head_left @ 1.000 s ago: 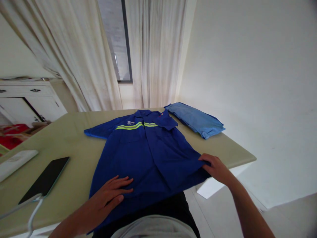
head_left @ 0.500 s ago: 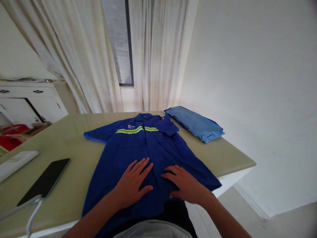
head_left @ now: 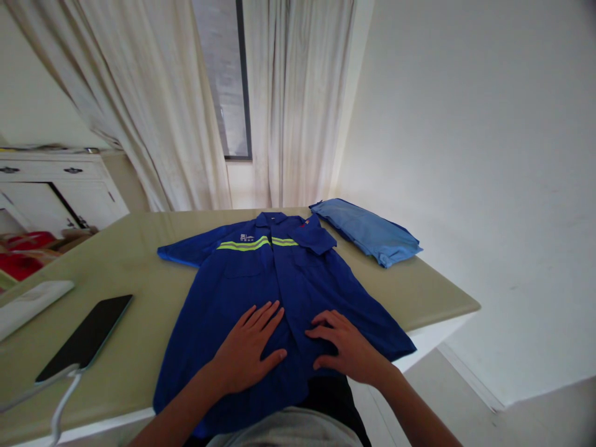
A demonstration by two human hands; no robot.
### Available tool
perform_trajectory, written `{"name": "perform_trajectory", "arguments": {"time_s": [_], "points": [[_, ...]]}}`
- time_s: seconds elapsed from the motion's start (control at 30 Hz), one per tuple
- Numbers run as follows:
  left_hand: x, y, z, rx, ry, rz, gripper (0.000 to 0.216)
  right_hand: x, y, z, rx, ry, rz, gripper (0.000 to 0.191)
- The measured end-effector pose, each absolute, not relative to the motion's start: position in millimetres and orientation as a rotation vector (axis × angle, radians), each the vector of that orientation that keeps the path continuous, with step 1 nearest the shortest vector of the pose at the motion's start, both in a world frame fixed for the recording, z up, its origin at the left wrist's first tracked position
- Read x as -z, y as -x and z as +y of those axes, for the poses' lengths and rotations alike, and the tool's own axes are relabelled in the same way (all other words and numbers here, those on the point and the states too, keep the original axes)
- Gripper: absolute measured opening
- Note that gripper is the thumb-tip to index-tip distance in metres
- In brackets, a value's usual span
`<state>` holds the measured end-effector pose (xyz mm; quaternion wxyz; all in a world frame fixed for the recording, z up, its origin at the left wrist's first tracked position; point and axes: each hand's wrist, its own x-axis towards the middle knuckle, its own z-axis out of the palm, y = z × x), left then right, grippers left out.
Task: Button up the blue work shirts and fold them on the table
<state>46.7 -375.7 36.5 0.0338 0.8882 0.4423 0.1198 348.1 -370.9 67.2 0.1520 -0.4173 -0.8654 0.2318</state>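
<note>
A dark blue short-sleeved work shirt [head_left: 246, 285] lies front side up on the table, its collar at the far end and its hem hanging over the near edge. A yellow and grey reflective stripe crosses its chest. On the lower left front rests my left hand [head_left: 251, 351], flat with the fingers stretched out. My right hand [head_left: 344, 347] touches the lower right front beside the button placket, fingers slightly bent and thumb apart. Neither hand grips the cloth. The sleeve on the right is folded inward over the chest; the left one is spread out.
Folded light blue clothing [head_left: 372, 233] lies at the table's [head_left: 433, 292] back right. A black phone [head_left: 86, 338] with a white cable [head_left: 60, 403] and a white flat object [head_left: 32, 304] are at the left. Curtains and a wall stand behind.
Both hands stay on the shirt and shift only slightly. My right thumb has moved a little to the left. The shirt keeps its place.
</note>
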Motion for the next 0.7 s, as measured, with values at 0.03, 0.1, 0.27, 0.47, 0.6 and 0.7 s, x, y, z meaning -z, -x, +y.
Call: {"name": "perform_trajectory", "arguments": {"time_s": [0.03, 0.1, 0.27, 0.47, 0.6, 0.7], "points": [[-36.7, -46.7, -375.7, -0.370, -2.732, 1.362, 0.076, -66.7, -348.5, -370.9, -0.666, 1.197, -2.479, 0.057], [-36.7, -46.6, -375.8, -0.379, -2.732, 1.362, 0.076, -66.3, -349.1, -371.0, -0.671, 1.194, -2.478, 0.058], [-35.7, -46.4, -376.1, -0.379, -2.730, 1.354, 0.076, -67.6, -349.1, -371.2, -0.693, 1.209, -2.475, 0.058], [-36.2, -46.9, -375.9, -0.361, -2.729, 1.370, 0.076, -66.1, -349.0, -371.6, -0.693, 1.207, -2.451, 0.057], [-36.2, -46.8, -376.2, -0.350, -2.731, 1.365, 0.076, -63.8, -349.3, -371.0, -0.692, 1.197, -2.444, 0.058], [-35.3, -46.0, -376.3, -0.349, -2.733, 1.363, 0.076, -63.2, -349.3, -370.5, -0.701, 1.189, -2.438, 0.059]]}}
